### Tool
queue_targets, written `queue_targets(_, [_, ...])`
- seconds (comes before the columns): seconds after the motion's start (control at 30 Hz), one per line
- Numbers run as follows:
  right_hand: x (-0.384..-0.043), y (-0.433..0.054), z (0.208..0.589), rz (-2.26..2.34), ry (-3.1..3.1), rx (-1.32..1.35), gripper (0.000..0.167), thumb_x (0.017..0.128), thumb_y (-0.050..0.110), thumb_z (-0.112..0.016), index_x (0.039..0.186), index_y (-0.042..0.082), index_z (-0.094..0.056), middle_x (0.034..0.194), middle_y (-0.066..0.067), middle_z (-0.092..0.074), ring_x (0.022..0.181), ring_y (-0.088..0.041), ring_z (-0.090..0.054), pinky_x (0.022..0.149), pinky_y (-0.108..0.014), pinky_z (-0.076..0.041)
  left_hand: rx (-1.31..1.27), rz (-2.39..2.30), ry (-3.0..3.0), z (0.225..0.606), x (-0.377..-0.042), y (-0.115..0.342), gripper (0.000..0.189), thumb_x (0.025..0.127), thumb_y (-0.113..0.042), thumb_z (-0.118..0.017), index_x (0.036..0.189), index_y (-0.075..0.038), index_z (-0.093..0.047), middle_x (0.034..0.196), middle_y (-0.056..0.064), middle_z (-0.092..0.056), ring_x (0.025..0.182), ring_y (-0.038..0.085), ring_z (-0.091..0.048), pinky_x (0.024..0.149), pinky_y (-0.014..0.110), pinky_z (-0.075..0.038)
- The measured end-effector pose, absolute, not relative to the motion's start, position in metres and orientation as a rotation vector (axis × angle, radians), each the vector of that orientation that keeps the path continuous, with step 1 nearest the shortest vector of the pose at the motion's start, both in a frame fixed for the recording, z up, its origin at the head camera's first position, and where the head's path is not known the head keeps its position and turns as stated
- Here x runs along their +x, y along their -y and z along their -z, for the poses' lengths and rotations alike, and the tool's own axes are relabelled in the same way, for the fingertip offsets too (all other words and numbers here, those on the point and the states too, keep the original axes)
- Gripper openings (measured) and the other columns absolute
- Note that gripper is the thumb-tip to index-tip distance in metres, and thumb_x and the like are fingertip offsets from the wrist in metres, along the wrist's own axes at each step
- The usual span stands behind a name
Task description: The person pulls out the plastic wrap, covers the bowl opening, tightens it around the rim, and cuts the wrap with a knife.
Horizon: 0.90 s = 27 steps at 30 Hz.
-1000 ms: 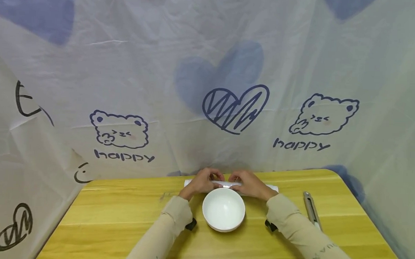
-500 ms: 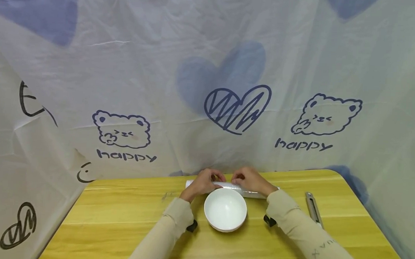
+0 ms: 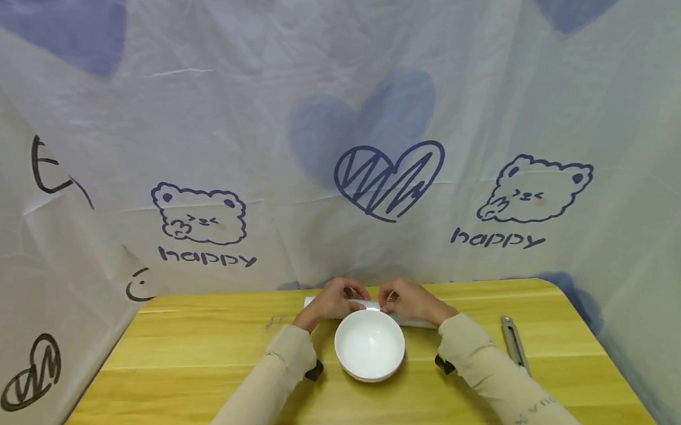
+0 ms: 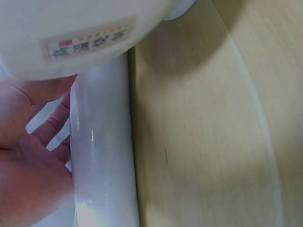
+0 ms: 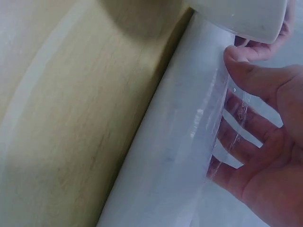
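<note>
A roll of clear cling film lies crosswise near the table's back edge, behind a white bowl. My left hand holds the roll left of its middle, thumb in front and fingers curled over the far side. In the right wrist view a loose, see-through strip of film stands off the roll at my right hand. That hand pinches at the film, its thumb against the roll and the other fingers behind. The bowl hides part of the roll and some fingertips in the wrist views.
A grey utility knife lies on the yellow wooden table, right of my right forearm. Directly behind the table hangs a pale cloth with hearts and bears. The bowl stands between my forearms, close to the roll.
My right hand lifted slightly at the film about half a second ago, and its thumb is now back down at the roll. My left hand and the bowl have stayed in place.
</note>
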State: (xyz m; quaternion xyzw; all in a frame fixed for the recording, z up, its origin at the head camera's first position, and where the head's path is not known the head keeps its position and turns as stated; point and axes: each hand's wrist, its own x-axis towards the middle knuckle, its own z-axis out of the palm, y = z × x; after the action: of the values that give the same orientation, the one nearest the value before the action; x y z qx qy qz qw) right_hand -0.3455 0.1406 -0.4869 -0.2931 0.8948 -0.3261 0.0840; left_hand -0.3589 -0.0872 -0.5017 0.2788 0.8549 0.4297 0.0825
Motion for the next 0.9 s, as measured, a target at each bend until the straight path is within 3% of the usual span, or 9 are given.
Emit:
queue_targets(0.23, [-0.3428, -0.1413, 0.4839, 0.982, -2.686, -0.801, 0.009, 0.097, 0.005, -0.07, 0.091, 0.012, -0.07, 0.091, 0.004, -0.068, 0.091, -0.016, -0.062, 0.086, -0.037, -0.056, 0.867, -1.303, -2.549, 0.5012, -0.3564, 0.0876, 0.011, 0.085, 0.005, -0.079, 0.094, -0.002, -0.078, 0.094, 0.008, -0.075, 0.087, 0.028, -0.063, 0.081, 0.038, -0.055])
queue_targets(0.4, [-0.339, -0.1395, 0.4814, 0.839, -2.725, -0.953, 0.009, 0.096, 0.007, -0.072, 0.091, 0.013, -0.07, 0.089, 0.006, -0.068, 0.089, -0.014, -0.066, 0.08, -0.033, -0.057, 0.849, -1.278, -2.566, 0.5033, -0.3578, 0.0868, 0.011, 0.086, 0.003, -0.079, 0.094, -0.004, -0.078, 0.095, 0.007, -0.074, 0.087, 0.027, -0.063, 0.08, 0.034, -0.055])
queue_targets(0.67, [-0.3374, -0.1328, 0.4802, 0.671, -2.846, -1.088, 0.019, 0.095, -0.001, -0.066, 0.08, 0.011, -0.066, 0.074, 0.006, -0.057, 0.071, -0.012, -0.053, 0.066, -0.028, -0.048, 0.828, -1.288, -2.57, 0.5033, -0.3577, 0.0872, 0.012, 0.085, 0.004, -0.08, 0.094, -0.005, -0.079, 0.094, 0.005, -0.074, 0.086, 0.025, -0.064, 0.076, 0.028, -0.054])
queue_targets(0.9, [-0.3391, -0.1325, 0.4824, 0.671, -2.849, -1.045, 0.015, 0.1, 0.002, -0.062, 0.087, 0.008, -0.063, 0.077, 0.003, -0.055, 0.073, -0.013, -0.051, 0.068, -0.029, -0.047, 0.819, -1.299, -2.569, 0.5035, -0.3576, 0.0879, 0.012, 0.085, 0.004, -0.08, 0.093, -0.004, -0.079, 0.094, 0.005, -0.075, 0.086, 0.025, -0.064, 0.077, 0.029, -0.054])
